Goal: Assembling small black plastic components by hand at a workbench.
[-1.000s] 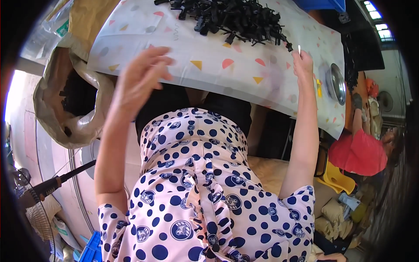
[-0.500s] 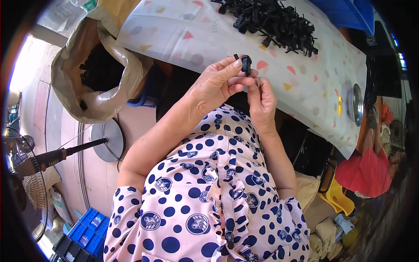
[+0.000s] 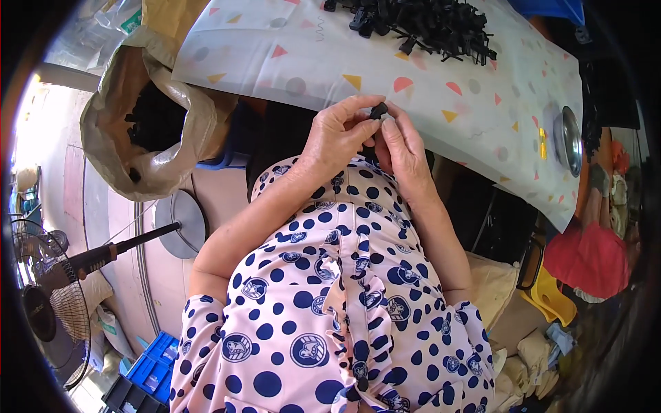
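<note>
Close together at the table's near edge, my two hands meet around a small black plastic part (image 3: 379, 110). My left hand (image 3: 337, 134) pinches it between thumb and fingertips. The thumb and fingers of my right hand (image 3: 405, 153) press at its right side, closed; whether they grip the same part or a smaller piece is hidden. Past my hands, a heap of similar black plastic parts (image 3: 441, 27) lies on the patterned tablecloth (image 3: 289, 62).
An open woven sack (image 3: 169, 168) with black parts inside stands at the left. A metal bowl (image 3: 570, 141) and a small yellow object (image 3: 542, 143) rest at the table's right end. A fan (image 3: 65, 303) and blue crates (image 3: 153, 365) are at lower left; a person in red shorts (image 3: 585, 258) is at right.
My right hand has come up against the black part, and the left fingers have closed further over it. The part has shifted slightly down and left, and the whole view has shifted a little.
</note>
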`<state>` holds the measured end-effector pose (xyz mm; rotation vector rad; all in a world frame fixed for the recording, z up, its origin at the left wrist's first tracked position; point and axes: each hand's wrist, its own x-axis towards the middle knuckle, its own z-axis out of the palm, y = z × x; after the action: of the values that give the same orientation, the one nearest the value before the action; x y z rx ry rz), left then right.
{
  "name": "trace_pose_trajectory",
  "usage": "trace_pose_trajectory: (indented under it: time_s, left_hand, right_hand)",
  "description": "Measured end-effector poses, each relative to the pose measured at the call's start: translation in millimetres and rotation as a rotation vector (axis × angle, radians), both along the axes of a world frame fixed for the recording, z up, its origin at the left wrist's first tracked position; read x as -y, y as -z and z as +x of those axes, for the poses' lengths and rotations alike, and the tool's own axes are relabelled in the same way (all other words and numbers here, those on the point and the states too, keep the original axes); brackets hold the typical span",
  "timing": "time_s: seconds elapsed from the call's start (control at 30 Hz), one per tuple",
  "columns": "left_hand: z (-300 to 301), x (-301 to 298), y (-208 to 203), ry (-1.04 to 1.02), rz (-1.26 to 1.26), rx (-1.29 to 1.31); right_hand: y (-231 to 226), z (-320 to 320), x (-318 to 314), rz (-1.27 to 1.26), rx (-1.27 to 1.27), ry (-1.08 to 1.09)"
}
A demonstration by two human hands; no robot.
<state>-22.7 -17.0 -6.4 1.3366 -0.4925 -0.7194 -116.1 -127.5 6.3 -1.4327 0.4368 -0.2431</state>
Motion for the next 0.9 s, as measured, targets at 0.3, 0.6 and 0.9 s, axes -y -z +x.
trace_pose_trajectory:
  time_s: [0.3,0.6,0.9]
  left_hand:
    - [-6,7,10,-0.085,0.062,0.196]
    - [-6,5,-1,-0.163,0.280,0.822]
    - [12,-9,-13,-0.009,-0.015,-0.019]
  right_hand:
    - [23,-1,6,0.079,0.055,-0.049]
    - [27,11,-5,0.129,0.116,0.088]
    - [29,3,22,-0.284,0.088,-0.078]
